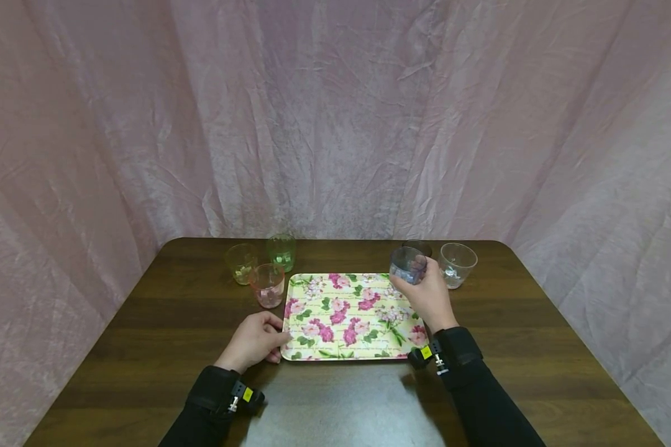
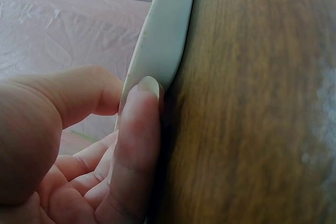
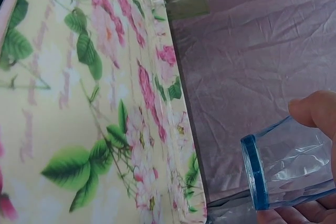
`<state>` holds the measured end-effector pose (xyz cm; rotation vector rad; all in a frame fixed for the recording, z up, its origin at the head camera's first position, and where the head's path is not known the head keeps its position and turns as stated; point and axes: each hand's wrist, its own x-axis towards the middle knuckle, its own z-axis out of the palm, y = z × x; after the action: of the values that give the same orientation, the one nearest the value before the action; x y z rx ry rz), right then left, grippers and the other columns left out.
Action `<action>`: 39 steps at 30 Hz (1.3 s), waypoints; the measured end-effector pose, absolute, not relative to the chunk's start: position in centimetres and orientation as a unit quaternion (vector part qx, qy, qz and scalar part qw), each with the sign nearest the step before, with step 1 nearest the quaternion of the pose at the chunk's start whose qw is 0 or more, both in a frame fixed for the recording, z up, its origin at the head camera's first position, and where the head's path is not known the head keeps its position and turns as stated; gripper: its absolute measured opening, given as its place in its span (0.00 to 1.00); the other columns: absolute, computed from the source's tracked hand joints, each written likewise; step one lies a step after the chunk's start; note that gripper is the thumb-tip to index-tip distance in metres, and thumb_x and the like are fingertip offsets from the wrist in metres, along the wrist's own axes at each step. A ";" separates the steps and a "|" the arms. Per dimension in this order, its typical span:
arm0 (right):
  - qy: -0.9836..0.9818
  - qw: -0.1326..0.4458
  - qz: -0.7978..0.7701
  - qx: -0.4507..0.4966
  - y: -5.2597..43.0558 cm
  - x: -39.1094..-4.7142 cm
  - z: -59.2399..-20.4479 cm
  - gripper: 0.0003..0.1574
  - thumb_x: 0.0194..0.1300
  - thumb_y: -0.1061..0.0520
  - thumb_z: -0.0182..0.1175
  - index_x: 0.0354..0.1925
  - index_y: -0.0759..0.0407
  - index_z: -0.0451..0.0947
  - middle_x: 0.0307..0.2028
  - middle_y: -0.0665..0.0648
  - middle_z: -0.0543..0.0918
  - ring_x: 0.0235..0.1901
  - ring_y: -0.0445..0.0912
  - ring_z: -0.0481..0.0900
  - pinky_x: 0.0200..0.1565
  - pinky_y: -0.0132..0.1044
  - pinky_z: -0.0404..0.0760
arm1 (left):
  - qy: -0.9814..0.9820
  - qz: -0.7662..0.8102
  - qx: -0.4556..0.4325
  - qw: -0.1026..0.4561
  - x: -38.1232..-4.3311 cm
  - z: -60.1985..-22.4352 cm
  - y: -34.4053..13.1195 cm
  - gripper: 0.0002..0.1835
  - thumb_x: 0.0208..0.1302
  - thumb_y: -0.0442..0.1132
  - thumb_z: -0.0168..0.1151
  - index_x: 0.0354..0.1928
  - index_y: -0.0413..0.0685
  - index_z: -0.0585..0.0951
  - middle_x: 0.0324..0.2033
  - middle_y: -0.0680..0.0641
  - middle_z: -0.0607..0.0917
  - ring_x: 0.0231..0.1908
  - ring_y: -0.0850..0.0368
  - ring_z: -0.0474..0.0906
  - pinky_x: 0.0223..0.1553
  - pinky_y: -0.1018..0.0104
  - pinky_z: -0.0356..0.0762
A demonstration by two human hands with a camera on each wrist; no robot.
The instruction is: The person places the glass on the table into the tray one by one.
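Observation:
A floral tray [image 1: 335, 320] lies on the table, and its pale side wall [image 2: 163, 35] fills the upper middle of the left wrist view. My left hand [image 1: 253, 339] pinches the tray's left edge near the front corner, thumb and fingers on either side of the rim. In my right hand [image 1: 432, 299] is a clear bluish tumbler [image 1: 407, 267], gripped around its sides over the tray's back right corner. Its thick blue base [image 3: 255, 174] faces the tray in the right wrist view.
Left of the tray stand a yellow tumbler [image 1: 240, 266], a green tumbler [image 1: 282, 254] and a pink tumbler [image 1: 268, 288]. A dark tumbler [image 1: 416, 246] is partly hidden behind the held one. To its right is a colourless tumbler [image 1: 457, 267]. A pink curtain [image 1: 335, 124] hangs behind the table.

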<state>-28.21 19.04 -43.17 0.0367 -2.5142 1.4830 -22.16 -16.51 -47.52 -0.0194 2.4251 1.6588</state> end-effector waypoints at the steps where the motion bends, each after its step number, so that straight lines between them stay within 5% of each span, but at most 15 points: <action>1: -0.857 0.111 0.504 0.012 19.0 -28.2 -43.1 0.54 0.60 0.42 0.71 0.70 0.64 0.54 0.57 0.63 0.68 0.57 0.54 0.68 0.55 0.52 0.76 | 0.821 0.562 -0.008 0.101 -22.2 -47.5 -16.5 0.12 0.62 0.30 0.68 0.44 0.33 0.77 0.22 0.42 0.81 0.17 0.52 0.79 0.17 0.62 0.84; 39: -0.851 0.084 0.516 0.040 15.5 -28.8 -42.2 0.53 0.61 0.41 0.70 0.71 0.61 0.54 0.59 0.59 0.67 0.62 0.52 0.64 0.63 0.49 0.68 | 0.823 0.559 -0.014 0.101 -22.2 -47.3 -16.4 0.12 0.62 0.30 0.68 0.44 0.33 0.77 0.23 0.41 0.81 0.17 0.52 0.79 0.18 0.62 0.84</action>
<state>-28.83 15.50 -42.20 0.1200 -2.5391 1.5407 -22.16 -16.41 -47.34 -0.0400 2.4324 1.6506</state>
